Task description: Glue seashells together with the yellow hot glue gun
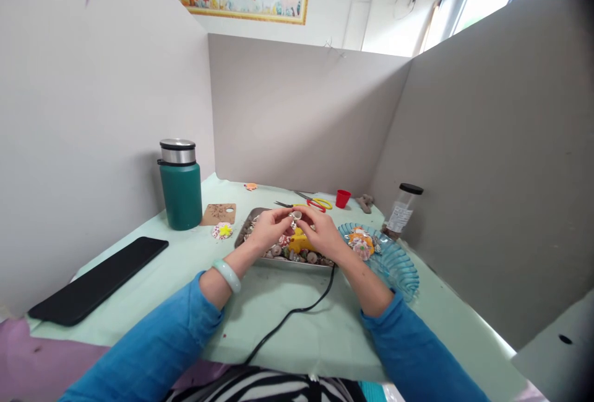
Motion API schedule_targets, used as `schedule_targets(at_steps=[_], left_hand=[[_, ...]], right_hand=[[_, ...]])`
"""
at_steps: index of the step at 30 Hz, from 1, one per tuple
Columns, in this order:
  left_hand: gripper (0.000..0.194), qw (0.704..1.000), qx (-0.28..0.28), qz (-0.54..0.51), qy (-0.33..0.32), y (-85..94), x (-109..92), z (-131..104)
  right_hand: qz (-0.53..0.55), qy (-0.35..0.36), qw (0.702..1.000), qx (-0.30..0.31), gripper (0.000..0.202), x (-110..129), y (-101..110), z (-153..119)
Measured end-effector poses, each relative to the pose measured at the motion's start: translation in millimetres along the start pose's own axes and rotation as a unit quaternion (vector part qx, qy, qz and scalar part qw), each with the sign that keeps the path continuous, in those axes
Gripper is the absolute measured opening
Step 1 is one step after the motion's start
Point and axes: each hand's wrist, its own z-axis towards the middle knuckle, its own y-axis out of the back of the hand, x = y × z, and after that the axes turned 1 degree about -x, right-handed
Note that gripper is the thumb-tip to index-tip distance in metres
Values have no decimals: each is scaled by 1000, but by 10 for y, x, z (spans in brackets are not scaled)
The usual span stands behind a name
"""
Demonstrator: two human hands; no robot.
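Note:
Both my hands meet above the metal tray [239, 238], fingertips pinched round a small whitish round piece [296, 216]; its exact kind is too small to make out. My left hand [269, 229], below a pale green bangle [227, 274], grips it from the left. From the right, my right hand [320, 232] closes on the same piece. Under them the tray holds many small brown and grey pieces [278, 250], like shells or pebbles. A yellow object [301, 241] lies among these, partly hidden by my right hand.
Left: a green flask [180, 195], a black flat case [99, 279], a brown card [218, 214] and a flower decoration [223, 230]. Behind: scissors [320, 204] and a red cup [342, 198]. Right: a blue plate [403, 272] and a jar [400, 213]. A black cord [292, 311] crosses the table front.

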Motion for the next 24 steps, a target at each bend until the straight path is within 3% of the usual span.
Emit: schedule_targets(at_steps=[10, 18, 24], left_hand=[[28, 999, 8, -2, 32, 38, -110, -22], [31, 997, 9, -51, 63, 67, -60, -4], [40, 992, 53, -68, 91, 123, -57, 14]], right_hand=[[-20, 37, 999, -8, 26, -34, -1, -11], [-18, 45, 999, -22, 25, -48, -44, -27], [-17, 20, 999, -23, 25, -46, -47, -17]])
